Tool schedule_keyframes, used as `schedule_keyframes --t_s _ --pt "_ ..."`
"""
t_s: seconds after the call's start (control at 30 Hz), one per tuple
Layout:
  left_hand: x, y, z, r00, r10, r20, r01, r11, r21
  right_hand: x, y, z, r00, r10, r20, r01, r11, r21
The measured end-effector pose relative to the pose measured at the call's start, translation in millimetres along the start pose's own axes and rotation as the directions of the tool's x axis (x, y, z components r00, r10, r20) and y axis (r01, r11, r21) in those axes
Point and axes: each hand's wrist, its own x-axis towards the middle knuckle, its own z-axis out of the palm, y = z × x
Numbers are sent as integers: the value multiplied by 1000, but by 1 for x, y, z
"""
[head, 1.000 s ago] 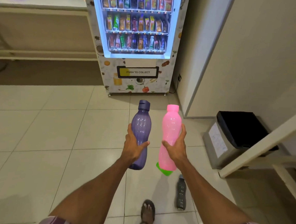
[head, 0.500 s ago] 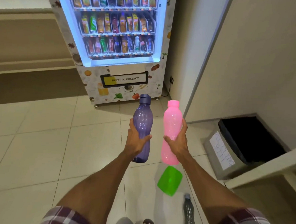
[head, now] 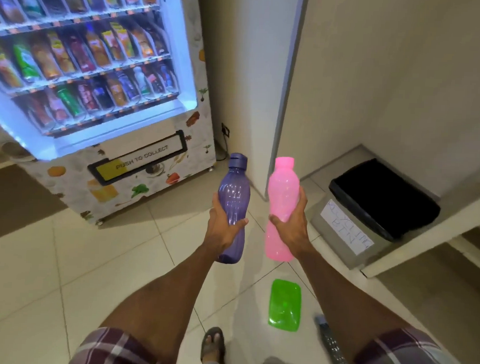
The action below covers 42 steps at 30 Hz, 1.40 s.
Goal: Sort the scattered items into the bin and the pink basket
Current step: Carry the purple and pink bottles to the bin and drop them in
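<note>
My left hand (head: 222,228) grips a purple bottle (head: 233,198) around its middle, held upright in front of me. Beside it, my right hand (head: 290,226) grips a pink bottle (head: 283,189), also upright. A grey bin (head: 342,231) with a black liner and a paper label stands on the floor to the right, against the wall. A green flat lid (head: 285,304) lies on the tiles below my right hand. A dark bottle (head: 333,348) lies on the floor by my right forearm, partly hidden. No pink basket is in view.
A lit vending machine (head: 99,91) stands ahead on the left. A white wall corner (head: 263,85) juts out behind the bottles. A pale ledge (head: 431,228) crosses in front of the bin at the right. My sandalled foot (head: 212,344) is on the tiles.
I have walked forward and turned right; the vending machine and bin look nearer. Both bottles stay upright in my hands. The green lid and dark bottle have slid lower in view.
</note>
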Motion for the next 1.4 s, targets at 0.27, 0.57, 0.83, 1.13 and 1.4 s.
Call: schedule_keyframes --t_s 0.27,0.57,0.83,1.13,1.4 --pt "104 34 17 972 114 205 -119 993 13 66 -7 2 977 74 -200 -62 996 66" --pt "209 73 103 903 115 413 -140 990 32 162 30 -41 920 155 -361 -150 988 44" --pt "280 118 188 829 112 549 -191 978 88 237 51 -98 820 300 -487 -264 954 142" --pt "343 161 268 723 128 679 -257 962 93 295 67 -148 698 415 -584 -385 905 182" --pt "409 185 344 604 109 789 -311 944 108 354 95 -176 509 552 -660 -517 809 278"
